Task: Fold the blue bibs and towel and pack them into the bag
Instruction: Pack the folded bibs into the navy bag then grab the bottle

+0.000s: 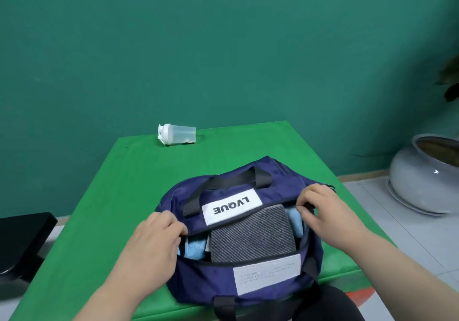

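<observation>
1. Both hands are at the open top of the bag (223, 283). At the left end, the left hand (159, 236) has its fingers curled round the edge of the opening and holds it.
2. Far behind it, a bottle (176, 134) lies on its side at the back of the green table (99, 221).
3. The bag sits on the table, close to the person.
4. Inside it, the blue bibs (193, 248) peek out on the left. The folded grey towel (253, 234) lies in the middle, with more blue showing on its right.
5. At the right end, the right hand (323, 211) pinches a small dark bit. It may be the zip pull, but it is too small to tell.
6. Folding and packing look done. I think only closing the bag is left.
</observation>
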Demonstrator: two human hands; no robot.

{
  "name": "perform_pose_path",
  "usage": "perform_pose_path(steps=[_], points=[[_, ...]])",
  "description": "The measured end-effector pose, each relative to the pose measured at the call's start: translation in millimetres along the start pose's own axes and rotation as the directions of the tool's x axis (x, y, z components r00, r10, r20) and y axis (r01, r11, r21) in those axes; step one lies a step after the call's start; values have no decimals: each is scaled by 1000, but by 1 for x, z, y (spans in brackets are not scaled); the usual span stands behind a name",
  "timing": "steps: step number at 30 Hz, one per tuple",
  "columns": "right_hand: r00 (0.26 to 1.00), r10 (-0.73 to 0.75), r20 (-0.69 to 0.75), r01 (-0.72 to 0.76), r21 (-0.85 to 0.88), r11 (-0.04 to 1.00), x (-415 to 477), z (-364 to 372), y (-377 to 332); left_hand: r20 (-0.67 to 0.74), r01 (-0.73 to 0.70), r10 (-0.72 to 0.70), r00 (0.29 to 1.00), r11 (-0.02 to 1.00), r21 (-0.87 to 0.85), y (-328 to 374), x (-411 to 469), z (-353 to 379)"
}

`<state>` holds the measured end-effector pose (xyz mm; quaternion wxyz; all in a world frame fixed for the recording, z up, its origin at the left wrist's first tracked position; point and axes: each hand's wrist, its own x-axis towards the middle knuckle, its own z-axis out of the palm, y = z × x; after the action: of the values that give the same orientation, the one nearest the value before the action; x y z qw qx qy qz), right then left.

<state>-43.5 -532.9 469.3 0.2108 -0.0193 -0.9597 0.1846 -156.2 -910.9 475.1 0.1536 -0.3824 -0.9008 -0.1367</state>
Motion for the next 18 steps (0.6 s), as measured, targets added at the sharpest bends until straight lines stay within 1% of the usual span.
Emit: perform_pose_path(steps=[2, 3, 4, 5, 7, 9, 11, 12, 14, 18], points=[[995, 79, -61, -73, 92, 993, -14, 1, -2, 11, -3, 3, 1000, 1000, -4, 14, -1, 3], [991, 116, -68, -108, 118, 987, -22, 3, -2, 48, -4, 5, 999, 1000, -11, 22, -1, 6], [988, 149, -43, -141, 143, 980, -30, 5, -3, 95, -12, 12, 995, 1000, 1, 29, 0, 10], [986, 165, 6, -164, 169, 972, -37, 8, -3, 147, -28, 23, 989, 999, 35, 36, 0, 15], [978, 151, 141, -177, 200, 964, -48, 13, -3, 241, -77, 45, 970, 989, 126, 42, 1, 26], [963, 117, 244, -162, 173, 972, -53, 18, -4, 273, -94, 42, 961, 979, 180, 40, 3, 32], [947, 120, 296, -162, 122, 979, -54, 23, -7, 268, -83, 31, 963, 979, 186, 34, 4, 36], [945, 132, 300, -172, 111, 979, -53, 25, -10, 252, -79, 34, 967, 982, 172, 31, 4, 39], [946, 159, 281, -196, 110, 974, -46, 33, -16, 198, -71, 37, 979, 984, 166, 26, 4, 41], [958, 158, 239, -188, 106, 976, -20, 47, -33, 73, 11, -22, 997, 989, 147, 5, 7, 40]])
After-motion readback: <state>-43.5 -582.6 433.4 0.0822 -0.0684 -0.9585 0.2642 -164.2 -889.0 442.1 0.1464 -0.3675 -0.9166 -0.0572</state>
